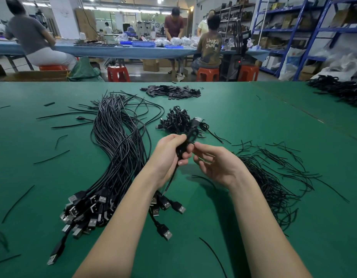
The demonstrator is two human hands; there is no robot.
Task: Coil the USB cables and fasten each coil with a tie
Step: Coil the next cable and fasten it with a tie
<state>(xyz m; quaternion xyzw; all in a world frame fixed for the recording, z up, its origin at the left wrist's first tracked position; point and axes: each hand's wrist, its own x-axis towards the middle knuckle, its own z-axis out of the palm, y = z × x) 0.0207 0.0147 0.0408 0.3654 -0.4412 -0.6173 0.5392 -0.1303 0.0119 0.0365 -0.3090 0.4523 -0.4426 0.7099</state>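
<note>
My left hand grips a small coil of black USB cable above the green table, the coil's loop sticking up past my fingers and its loose end hanging below my palm. My right hand is just right of the coil, fingers loosely curled, fingertips at the coil's side; whether it pinches a tie I cannot tell. A big bundle of uncoiled black USB cables lies left of my arms, plugs toward me. Finished coils are piled beyond my hands. A heap of thin black ties lies to the right.
A pile of small flat black pieces sits at the far middle of the green table. More black cables lie at the far right. Stray ties are scattered on the left. People work at a blue table beyond.
</note>
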